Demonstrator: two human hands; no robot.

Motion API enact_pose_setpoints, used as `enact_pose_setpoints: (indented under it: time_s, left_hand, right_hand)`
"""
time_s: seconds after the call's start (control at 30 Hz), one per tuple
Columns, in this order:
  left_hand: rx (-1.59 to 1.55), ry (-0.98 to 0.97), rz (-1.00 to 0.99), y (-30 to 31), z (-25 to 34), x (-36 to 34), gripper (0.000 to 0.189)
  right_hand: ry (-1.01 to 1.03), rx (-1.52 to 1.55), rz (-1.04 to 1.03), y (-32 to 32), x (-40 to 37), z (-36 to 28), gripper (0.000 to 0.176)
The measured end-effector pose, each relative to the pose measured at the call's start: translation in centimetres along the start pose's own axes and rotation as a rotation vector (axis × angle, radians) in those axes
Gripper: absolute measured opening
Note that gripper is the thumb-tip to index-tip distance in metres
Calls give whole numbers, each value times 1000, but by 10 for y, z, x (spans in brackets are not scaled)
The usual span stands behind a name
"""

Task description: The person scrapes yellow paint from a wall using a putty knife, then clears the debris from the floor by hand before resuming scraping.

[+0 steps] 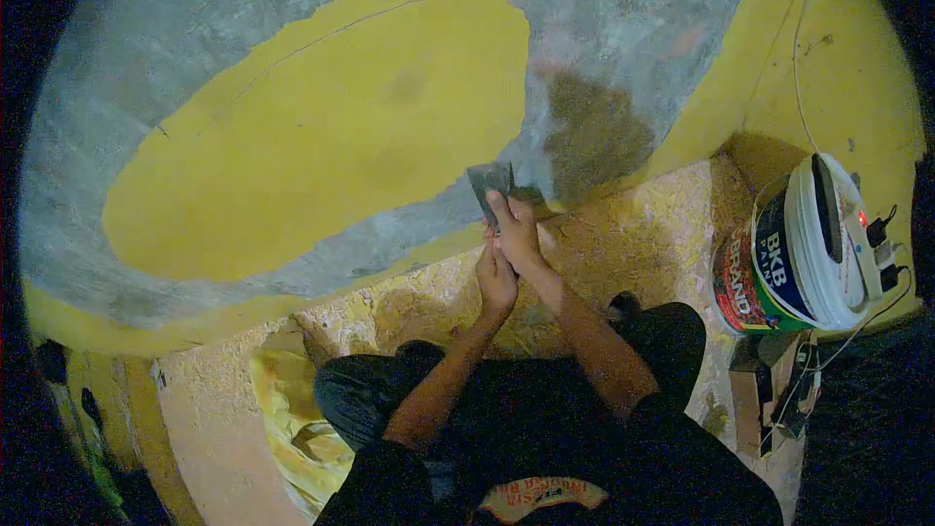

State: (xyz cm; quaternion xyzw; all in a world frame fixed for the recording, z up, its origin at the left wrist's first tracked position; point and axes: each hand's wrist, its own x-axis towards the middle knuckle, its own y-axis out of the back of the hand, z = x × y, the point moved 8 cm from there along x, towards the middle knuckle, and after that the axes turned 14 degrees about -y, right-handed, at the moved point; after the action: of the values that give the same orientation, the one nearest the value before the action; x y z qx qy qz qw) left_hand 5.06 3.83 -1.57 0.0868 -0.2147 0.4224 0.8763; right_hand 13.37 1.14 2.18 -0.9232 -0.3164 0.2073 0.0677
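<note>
- my right grip (516, 234) is clamping the scraper (490, 180), and my left grip (497, 282) is pressing closed just below.
- i'm scraping paint (321, 136) off the wall (623, 0); the next stroke likely needs a flat blade.

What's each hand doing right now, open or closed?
Right hand: closed on the scraper.
Left hand: closed, pressed up just beneath it; what it grips is hidden.

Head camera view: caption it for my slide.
The left hand and right hand together press a scraper to a wall, grey around a yellow paint patch; a paint bucket stands nearby.
</note>
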Motion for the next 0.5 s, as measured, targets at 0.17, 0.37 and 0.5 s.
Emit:
enact_pose_setpoints:
  time_s: [0.17, 0.37, 0.5]
  left_hand:
    - [26, 213, -115, -5, -12, -6, 45]
    - [122, -51, -71, -2, 5, -5, 43]
    - [26, 150, -52, -6, 6, -5, 42]
  right_hand:
    - [61, 24, 20, -1, 2, -10, 38]
    - [-66, -9, 21, 2, -3, 0, 40]
    - [-4, -2, 41, 2, -4, -7, 40]
